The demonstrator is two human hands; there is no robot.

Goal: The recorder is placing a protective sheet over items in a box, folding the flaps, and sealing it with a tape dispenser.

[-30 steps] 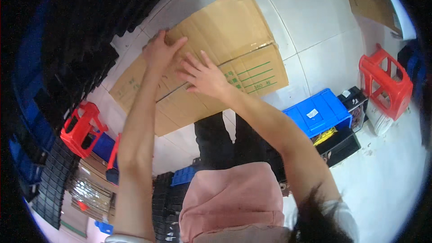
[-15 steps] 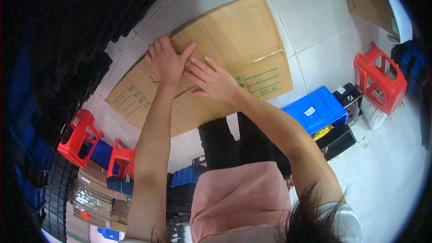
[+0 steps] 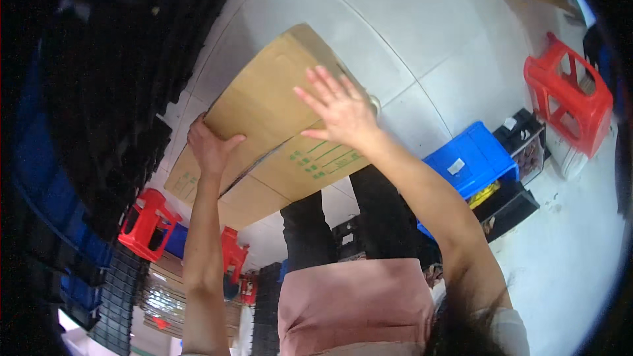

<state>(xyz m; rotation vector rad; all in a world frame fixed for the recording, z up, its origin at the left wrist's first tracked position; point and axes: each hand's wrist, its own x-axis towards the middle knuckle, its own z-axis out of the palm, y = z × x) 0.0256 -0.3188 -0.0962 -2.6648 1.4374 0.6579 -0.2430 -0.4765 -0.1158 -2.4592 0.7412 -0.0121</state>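
The left hand (image 3: pixel 211 151) curls over the far left edge of a brown cardboard carton (image 3: pixel 264 89), its thumb set apart from the fingers and laid along the upper face, so that it has hold of that edge. The right hand (image 3: pixel 346 117) is wide open, palm down and fingers spread, above the same face, gripping nothing; whether it touches the cardboard cannot be told. The carton lies aslant in front of the person's black trousers (image 3: pixel 306 237), over the white tiled floor (image 3: pixel 455 33), with a dark seam running across it between the hands and green print on the part nearer the body. Below is a pink cloth garment (image 3: pixel 356 296). To the right are an upturned-looking blue plastic crate (image 3: pixel 465 158), a black plastic bin (image 3: pixel 508 214) with something yellow (image 3: pixel 484 194) beside it, and a red plastic stool (image 3: pixel 587 118). Dark ridged stacks (image 3: pixel 125 92) fill the left side, with another red stool (image 3: pixel 135 237) below them.
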